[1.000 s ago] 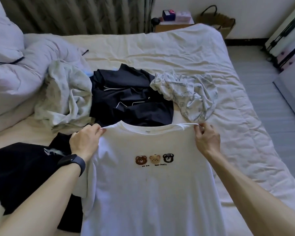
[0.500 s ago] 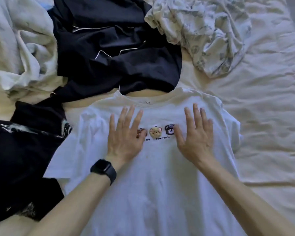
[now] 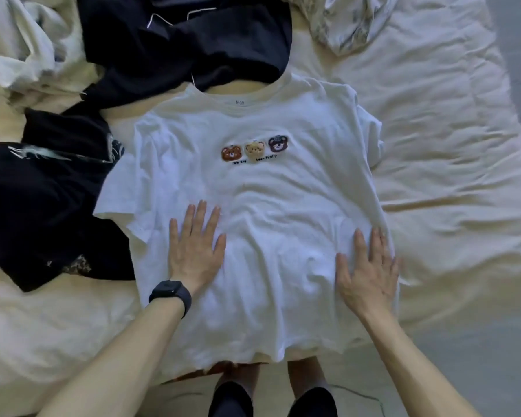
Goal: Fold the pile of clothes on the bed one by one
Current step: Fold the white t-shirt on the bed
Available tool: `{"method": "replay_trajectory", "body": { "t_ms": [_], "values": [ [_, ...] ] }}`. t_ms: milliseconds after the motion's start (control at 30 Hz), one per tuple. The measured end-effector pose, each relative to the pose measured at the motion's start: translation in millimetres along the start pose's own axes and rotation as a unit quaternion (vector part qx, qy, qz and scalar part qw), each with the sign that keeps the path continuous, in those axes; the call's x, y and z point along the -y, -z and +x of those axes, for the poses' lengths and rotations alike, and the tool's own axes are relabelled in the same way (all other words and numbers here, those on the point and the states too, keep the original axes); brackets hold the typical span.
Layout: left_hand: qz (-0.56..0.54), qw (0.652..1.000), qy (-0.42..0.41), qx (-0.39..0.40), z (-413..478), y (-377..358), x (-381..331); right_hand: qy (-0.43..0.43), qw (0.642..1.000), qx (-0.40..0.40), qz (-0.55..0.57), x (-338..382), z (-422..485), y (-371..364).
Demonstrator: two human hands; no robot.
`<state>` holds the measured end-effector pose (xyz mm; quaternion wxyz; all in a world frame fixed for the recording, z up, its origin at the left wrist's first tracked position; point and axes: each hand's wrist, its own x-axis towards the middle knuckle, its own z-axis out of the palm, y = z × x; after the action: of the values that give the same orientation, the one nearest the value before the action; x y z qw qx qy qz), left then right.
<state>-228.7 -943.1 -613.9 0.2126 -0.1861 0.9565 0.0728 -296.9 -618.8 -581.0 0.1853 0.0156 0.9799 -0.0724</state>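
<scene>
White T-shirt: flat on the bed, front up, bear print showing, hem toward me. My left hand: fingers straight, palm down on the shirt's lower left, gripping nothing; black watch on that wrist. My right hand: flat, fingers spread, at the shirt's right edge, gripping nothing. Unfolded: navy garment touching the collar; black garment under the left sleeve; patterned garment beyond.

white t-shirt flat on the bed, left hand and right hand flat on it
</scene>
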Motion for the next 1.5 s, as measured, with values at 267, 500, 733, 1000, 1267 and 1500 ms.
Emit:
{"method": "replay_trajectory", "body": {
  "t_ms": [267,500,733,1000,1267,1500],
  "values": [
    [-0.289,0.913,0.283,-0.049,-211.9,-60.2,7.5,-0.262,0.924,-0.003,0.278,-87.0,-87.0,-16.8],
    [-0.48,0.775,0.41,-0.027,-241.7,-88.3,27.2,-0.184,0.924,0.031,0.333,-131.3,-104.3,-28.8],
    [-0.453,0.778,0.422,-0.104,-276.3,-79.5,69.4,-0.222,0.912,-0.041,0.344,-169.5,-101.4,-6.7],
    [-0.496,0.701,0.506,-0.077,-244.6,-111.3,48.3,-0.326,0.852,0.016,0.409,-154.1,-97.8,-35.7],
    [-0.708,0.475,0.522,-0.027,-248.2,-115.0,10.6,-0.371,0.707,0.078,0.596,-133.2,-109.5,-32.4],
    [-0.739,0.435,0.513,-0.03,-252.1,-107.8,18.1,-0.438,0.628,0.078,0.639,-123.7,-94.4,-26.7]
  ]
}}
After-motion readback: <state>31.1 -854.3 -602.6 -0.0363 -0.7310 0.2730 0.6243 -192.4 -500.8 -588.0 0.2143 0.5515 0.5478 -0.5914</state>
